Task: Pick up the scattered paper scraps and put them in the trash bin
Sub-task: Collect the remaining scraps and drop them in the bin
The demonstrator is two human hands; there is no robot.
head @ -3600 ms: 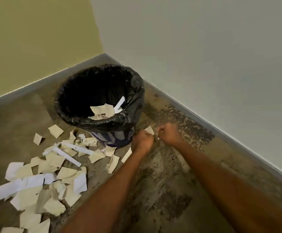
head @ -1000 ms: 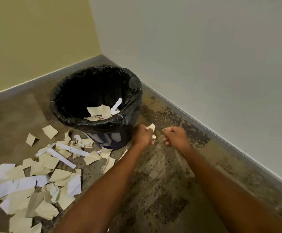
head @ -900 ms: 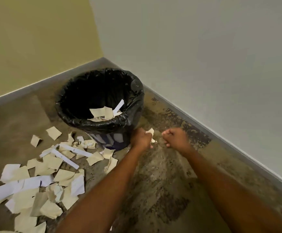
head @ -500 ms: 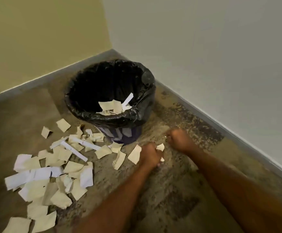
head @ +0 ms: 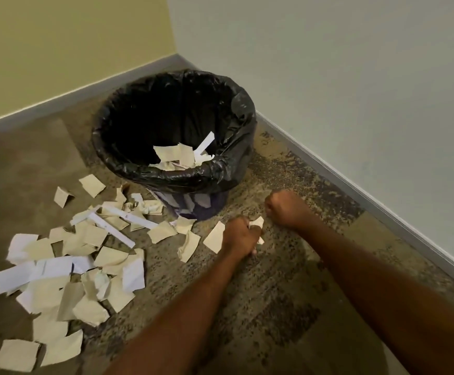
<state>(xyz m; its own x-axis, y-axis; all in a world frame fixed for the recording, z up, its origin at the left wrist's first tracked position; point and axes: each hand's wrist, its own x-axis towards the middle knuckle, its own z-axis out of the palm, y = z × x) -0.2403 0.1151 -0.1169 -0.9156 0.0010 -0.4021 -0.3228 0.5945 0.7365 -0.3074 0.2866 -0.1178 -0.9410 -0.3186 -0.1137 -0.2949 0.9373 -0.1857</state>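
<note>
The left hand (head: 240, 236) is clutching light, flimsy beige paper scraps (head: 257, 222), best pinched by their edges, while the right hand (head: 284, 209) is hovering clenched.

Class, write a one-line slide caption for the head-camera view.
Left hand clutches a paper scrap beside the black-lined trash bin; right hand fisted.

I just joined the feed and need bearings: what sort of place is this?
Probably an indoor room corner, perhaps an office or hallway. Two painted walls meet at a grey baseboard, the floor is mottled carpet, and a bag-lined trash bin stands in the corner.
</note>
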